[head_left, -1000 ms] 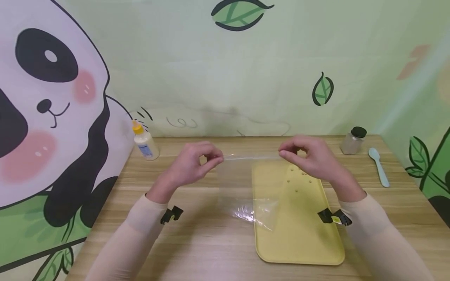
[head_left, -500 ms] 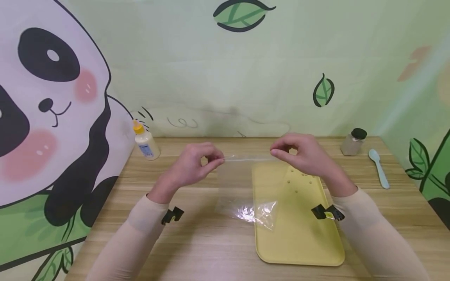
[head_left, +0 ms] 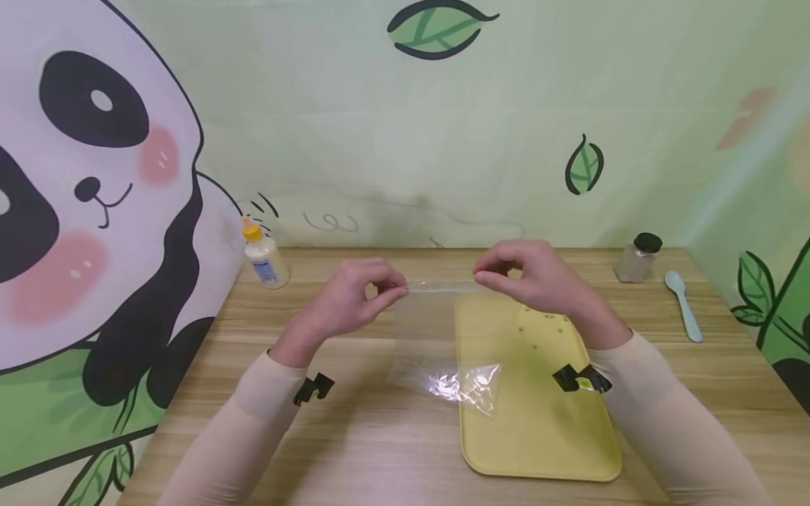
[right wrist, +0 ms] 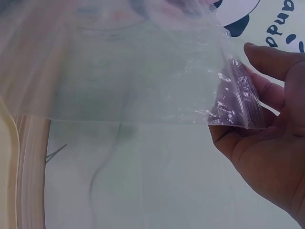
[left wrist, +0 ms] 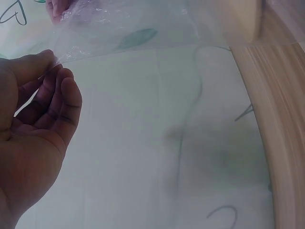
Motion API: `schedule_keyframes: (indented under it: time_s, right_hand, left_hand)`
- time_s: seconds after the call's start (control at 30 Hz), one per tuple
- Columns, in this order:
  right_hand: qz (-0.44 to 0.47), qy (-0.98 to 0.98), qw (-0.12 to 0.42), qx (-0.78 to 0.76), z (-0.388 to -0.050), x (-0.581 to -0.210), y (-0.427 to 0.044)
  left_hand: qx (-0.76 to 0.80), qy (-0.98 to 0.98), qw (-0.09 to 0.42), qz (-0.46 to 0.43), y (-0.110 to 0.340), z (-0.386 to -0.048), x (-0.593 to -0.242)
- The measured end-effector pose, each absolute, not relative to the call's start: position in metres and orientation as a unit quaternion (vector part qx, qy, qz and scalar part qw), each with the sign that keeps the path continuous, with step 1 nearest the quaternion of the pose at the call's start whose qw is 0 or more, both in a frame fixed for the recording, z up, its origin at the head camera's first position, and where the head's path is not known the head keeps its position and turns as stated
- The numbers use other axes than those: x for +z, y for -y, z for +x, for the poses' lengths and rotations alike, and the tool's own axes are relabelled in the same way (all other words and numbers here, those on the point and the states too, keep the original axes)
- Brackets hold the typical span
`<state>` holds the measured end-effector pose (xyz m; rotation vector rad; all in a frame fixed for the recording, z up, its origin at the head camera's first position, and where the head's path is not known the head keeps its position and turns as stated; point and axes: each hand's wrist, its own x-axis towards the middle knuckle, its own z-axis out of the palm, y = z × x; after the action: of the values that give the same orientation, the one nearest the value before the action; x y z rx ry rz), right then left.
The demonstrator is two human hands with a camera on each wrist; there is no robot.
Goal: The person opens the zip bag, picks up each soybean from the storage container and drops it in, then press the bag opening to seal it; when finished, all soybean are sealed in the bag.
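Observation:
A clear plastic zip bag [head_left: 424,334] hangs upright between both hands, its zip edge along the top and its shiny lower end crinkled. My left hand [head_left: 354,295] pinches the top left corner between thumb and fingertips; the left wrist view also has the bag [left wrist: 119,36] there. My right hand [head_left: 531,277] pinches the zip edge further right, thumb and index finger at the seal. In the right wrist view, fingers [right wrist: 226,138] lie behind the bag [right wrist: 157,81], partly seen through it. Nothing shows inside the bag.
Behind the bag's right part lies a yellow tray [head_left: 538,414] with several tiny round beads [head_left: 534,346]. A yellow-capped bottle [head_left: 266,261] stands at the back left. At the back right are a black-lidded jar [head_left: 638,258] and a light blue spoon [head_left: 685,306].
My right hand has moved left along the bag's top edge, closer to my left hand. The left hand keeps its hold on the corner, almost unmoved.

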<state>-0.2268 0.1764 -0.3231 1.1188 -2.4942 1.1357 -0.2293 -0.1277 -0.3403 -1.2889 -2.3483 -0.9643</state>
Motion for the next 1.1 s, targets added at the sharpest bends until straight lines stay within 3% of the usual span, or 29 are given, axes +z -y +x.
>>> schedule_keyframes:
  time_s: [0.5,0.87,1.1]
  right_hand:
    - [0.407,0.844,0.034,0.349,-0.233,-0.322,-0.165]
    - [0.365,0.853,-0.108,0.357,-0.243,-0.321,-0.167]
    - [0.360,0.848,-0.141,0.363,-0.248,-0.323,-0.168]
  left_hand:
    - [-0.347,0.812,0.129,-0.452,0.125,-0.227,-0.343]
    - [-0.330,0.801,0.141,-0.480,0.123,-0.230,-0.347]
    - [-0.328,0.796,0.145,-0.488,0.124,-0.232,-0.350]
